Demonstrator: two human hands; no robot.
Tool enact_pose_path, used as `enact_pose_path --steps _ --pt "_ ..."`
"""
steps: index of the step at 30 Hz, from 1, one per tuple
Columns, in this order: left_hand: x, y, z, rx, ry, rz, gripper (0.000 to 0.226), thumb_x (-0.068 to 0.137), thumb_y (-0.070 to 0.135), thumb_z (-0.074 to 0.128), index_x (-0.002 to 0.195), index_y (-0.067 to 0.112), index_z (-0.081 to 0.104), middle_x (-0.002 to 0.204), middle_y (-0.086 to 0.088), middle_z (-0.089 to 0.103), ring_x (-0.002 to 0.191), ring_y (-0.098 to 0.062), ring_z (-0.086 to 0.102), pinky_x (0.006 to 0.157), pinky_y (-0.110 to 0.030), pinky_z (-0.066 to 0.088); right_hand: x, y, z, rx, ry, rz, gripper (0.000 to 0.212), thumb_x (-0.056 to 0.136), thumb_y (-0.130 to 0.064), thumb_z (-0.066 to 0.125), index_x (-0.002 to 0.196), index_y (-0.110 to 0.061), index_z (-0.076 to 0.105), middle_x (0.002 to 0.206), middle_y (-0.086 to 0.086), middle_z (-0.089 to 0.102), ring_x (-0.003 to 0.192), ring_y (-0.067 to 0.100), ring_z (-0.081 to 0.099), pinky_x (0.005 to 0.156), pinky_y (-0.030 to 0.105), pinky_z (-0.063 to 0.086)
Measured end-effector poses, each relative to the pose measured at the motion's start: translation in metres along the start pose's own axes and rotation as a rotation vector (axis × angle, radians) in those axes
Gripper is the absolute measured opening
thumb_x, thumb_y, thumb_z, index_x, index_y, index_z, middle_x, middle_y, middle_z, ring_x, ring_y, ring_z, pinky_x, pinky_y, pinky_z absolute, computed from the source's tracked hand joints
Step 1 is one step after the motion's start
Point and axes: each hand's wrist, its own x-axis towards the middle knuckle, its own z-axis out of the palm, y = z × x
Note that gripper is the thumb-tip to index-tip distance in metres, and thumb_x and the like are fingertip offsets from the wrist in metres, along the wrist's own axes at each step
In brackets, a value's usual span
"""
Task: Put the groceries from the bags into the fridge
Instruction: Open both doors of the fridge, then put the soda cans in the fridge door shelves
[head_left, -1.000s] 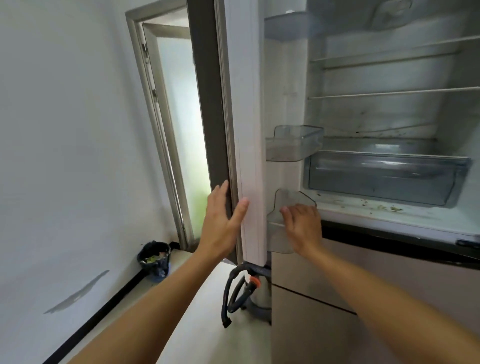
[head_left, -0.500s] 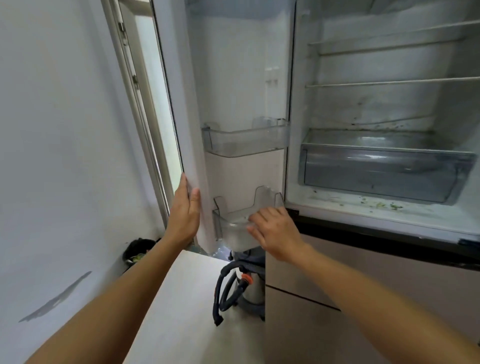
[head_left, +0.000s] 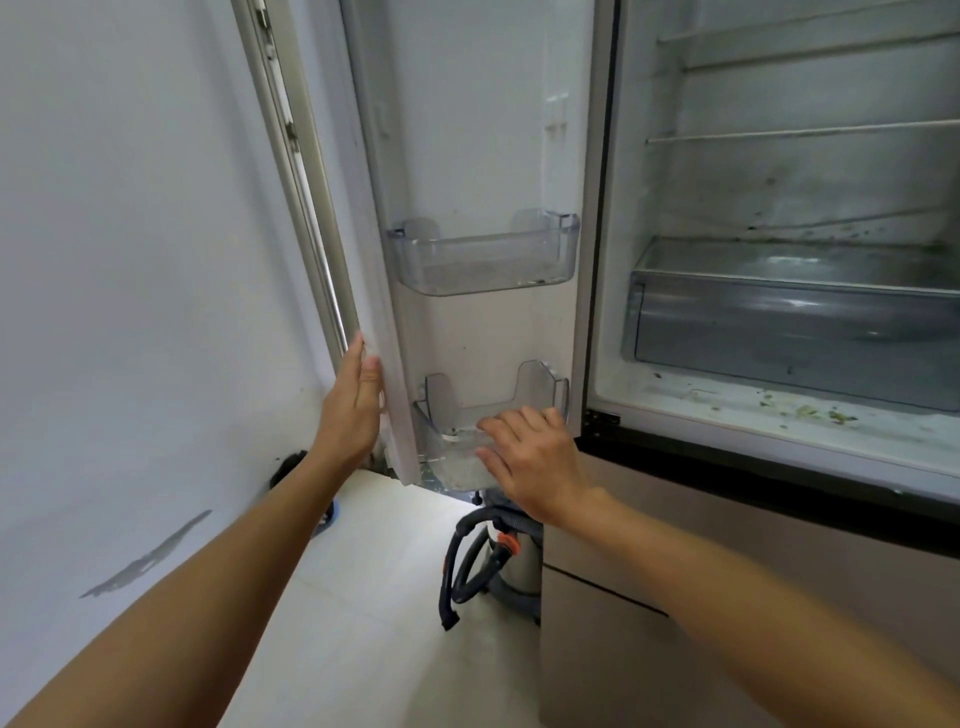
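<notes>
Now the fridge door (head_left: 467, 130) stands between my hands: left hand (head_left: 350, 410), fingers straight, on its edge; right hand (head_left: 535, 457), fingers relaxed, on its lower bin (head_left: 447, 452).

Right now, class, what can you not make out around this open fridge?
Head view:
- Grocery bags: none in frame.
- Fridge top shelves: cut off by the top edge.
- Lower door bin: front partly covered by the right hand; grip or rest unclear.
- Dark tub by the wall: mostly behind the left forearm.
</notes>
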Motion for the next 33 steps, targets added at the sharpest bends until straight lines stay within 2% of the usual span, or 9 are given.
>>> enact_pose_path --steps 2,6,9,12,16,24,26,29,33 --pt "-0.005 0.001 -0.008 0.084 0.027 0.004 0.062 0.096 0.059 0.028 0.146 0.023 0.033 0.142 -0.009 0.047 0.125 -0.026 0.049 0.103 -0.050 0.042 0.002 -0.006 -0.007 0.059 0.014 0.000 0.033 0.093 -0.035 0.051 0.117 -0.014 0.060 0.107 0.005 0.064 0.093 0.023 0.057 0.076 0.039 0.043" --pt "-0.028 -0.016 -0.034 0.294 0.075 -0.077 0.037 0.099 0.030 0.046 0.127 0.007 0.055 0.120 -0.015 0.062 0.098 -0.021 0.058 0.084 -0.029 0.042 0.015 -0.042 -0.024 0.161 0.135 -0.150 0.025 0.087 -0.023 0.059 0.110 -0.015 0.061 0.107 0.007 0.062 0.096 0.022 0.055 0.077 0.037 0.041" --pt "-0.059 -0.043 -0.072 0.448 0.060 -0.156 0.030 0.095 0.025 0.053 0.117 0.006 0.061 0.111 -0.014 0.067 0.094 -0.025 0.062 0.081 -0.030 0.044 0.023 -0.084 -0.026 0.214 0.092 -0.207 0.021 0.086 -0.023 0.060 0.105 -0.015 0.064 0.105 0.006 0.062 0.095 0.022 0.054 0.075 0.036 0.040" --pt "-0.092 -0.057 -0.113 0.520 0.067 -0.180 0.023 0.093 0.022 0.057 0.108 0.006 0.065 0.105 -0.013 0.069 0.091 -0.027 0.063 0.083 -0.034 0.048 0.028 -0.121 -0.021 0.219 0.007 -0.177 0.021 0.087 -0.024 0.059 0.103 -0.014 0.066 0.104 0.005 0.062 0.093 0.022 0.055 0.074 0.037 0.041" --pt "-0.138 -0.063 -0.172 0.613 0.054 -0.174 0.021 0.092 0.024 0.056 0.104 0.010 0.066 0.104 -0.011 0.068 0.091 -0.027 0.062 0.082 -0.039 0.051 0.032 -0.176 -0.023 0.189 -0.061 -0.173 0.020 0.085 -0.026 0.056 0.099 -0.015 0.065 0.099 0.004 0.063 0.088 0.025 0.057 0.071 0.038 0.042" --pt "-0.262 -0.094 -0.343 0.886 0.006 -0.240 0.030 0.096 0.034 0.048 0.119 0.018 0.059 0.117 -0.002 0.060 0.099 -0.020 0.058 0.083 -0.036 0.049 0.035 -0.357 -0.014 0.264 -0.204 -0.223 0.023 0.085 -0.029 0.049 0.094 -0.015 0.065 0.088 0.005 0.062 0.078 0.029 0.058 0.068 0.038 0.045" --pt "-0.294 -0.104 -0.386 0.921 0.024 -0.305 0.030 0.096 0.034 0.047 0.119 0.019 0.059 0.116 0.000 0.059 0.099 -0.019 0.059 0.083 -0.035 0.049 0.040 -0.409 -0.011 0.301 -0.225 -0.283 0.022 0.084 -0.028 0.053 0.095 -0.014 0.066 0.091 0.005 0.064 0.079 0.028 0.060 0.068 0.037 0.047" --pt "-0.340 -0.118 -0.445 0.961 0.067 -0.398 0.029 0.095 0.035 0.046 0.116 0.020 0.060 0.113 0.000 0.060 0.094 -0.019 0.060 0.082 -0.039 0.052 0.052 -0.485 -0.005 0.374 -0.241 -0.365 0.021 0.081 -0.024 0.069 0.098 -0.013 0.066 0.094 0.005 0.066 0.082 0.027 0.062 0.069 0.038 0.050" --pt "-0.399 -0.138 -0.516 1.024 0.144 -0.508 0.025 0.095 0.033 0.046 0.109 0.020 0.061 0.105 0.000 0.060 0.091 -0.018 0.059 0.079 -0.037 0.052 0.066 -0.586 0.008 0.457 -0.266 -0.494 0.024 0.082 -0.024 0.071 0.102 -0.013 0.067 0.097 0.004 0.067 0.085 0.025 0.064 0.072 0.037 0.052"
